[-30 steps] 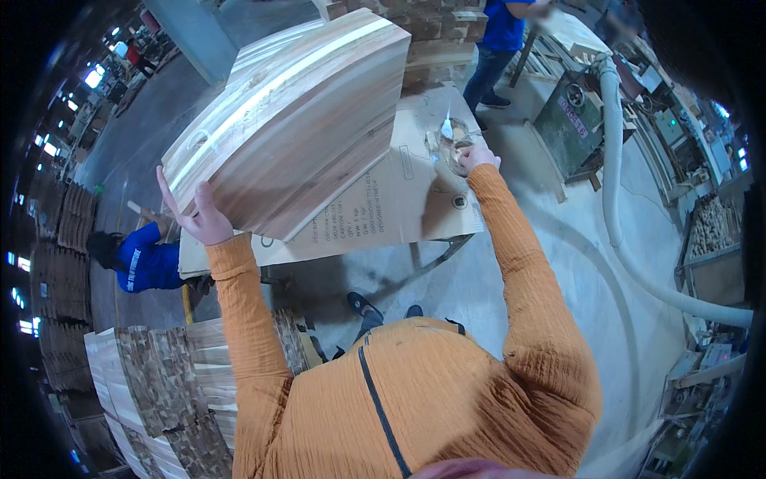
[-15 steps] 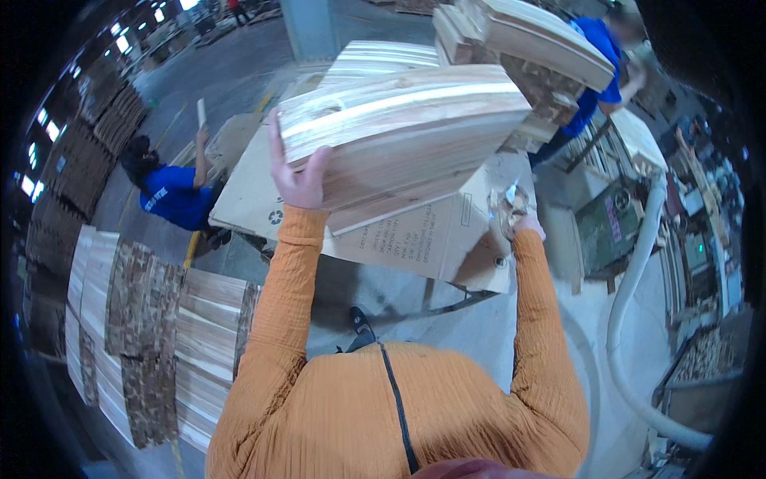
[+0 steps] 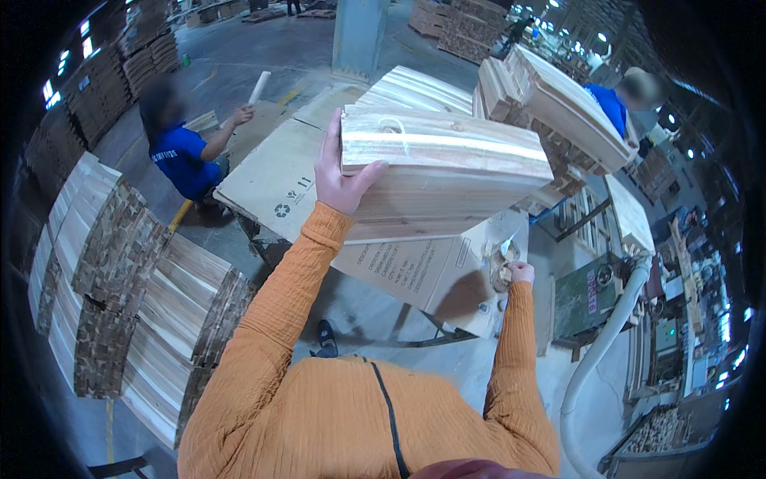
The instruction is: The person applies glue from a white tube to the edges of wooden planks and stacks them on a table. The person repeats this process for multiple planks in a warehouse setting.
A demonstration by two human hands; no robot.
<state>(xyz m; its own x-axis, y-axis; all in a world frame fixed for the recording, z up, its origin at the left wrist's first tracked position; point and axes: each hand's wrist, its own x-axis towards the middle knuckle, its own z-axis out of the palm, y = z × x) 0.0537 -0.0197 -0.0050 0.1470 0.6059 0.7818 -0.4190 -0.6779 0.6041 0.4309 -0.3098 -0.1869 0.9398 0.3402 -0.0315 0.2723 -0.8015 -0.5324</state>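
Note:
My left hand [image 3: 341, 177] grips the left end of a thick, pale wooden panel [image 3: 447, 188], thumb on the near face and fingers behind the end. Its upper surface has a light stripe and a pale curled mark near my hand. The panel is tilted above a cardboard sheet [image 3: 383, 267] on a table. Toward the sheet's right edge, my right hand [image 3: 520, 272] is closed beside a small patch of clutter [image 3: 501, 259]. Whatever its fingers hold, if anything, is too small to make out.
More wooden panels [image 3: 415, 88] lie behind, beside a taller stack [image 3: 550, 104]. Stacked boards [image 3: 152, 295] stand at left. One person in blue [image 3: 185, 156] holds a pale strip at left; another [image 3: 610, 108] is behind the tall stack. A white hose [image 3: 594, 359] curves at right.
My view has shifted, so the surroundings sit differently in the picture. The panel is still in my left hand and now appears more level. My right hand remains by the clutter, now closed.

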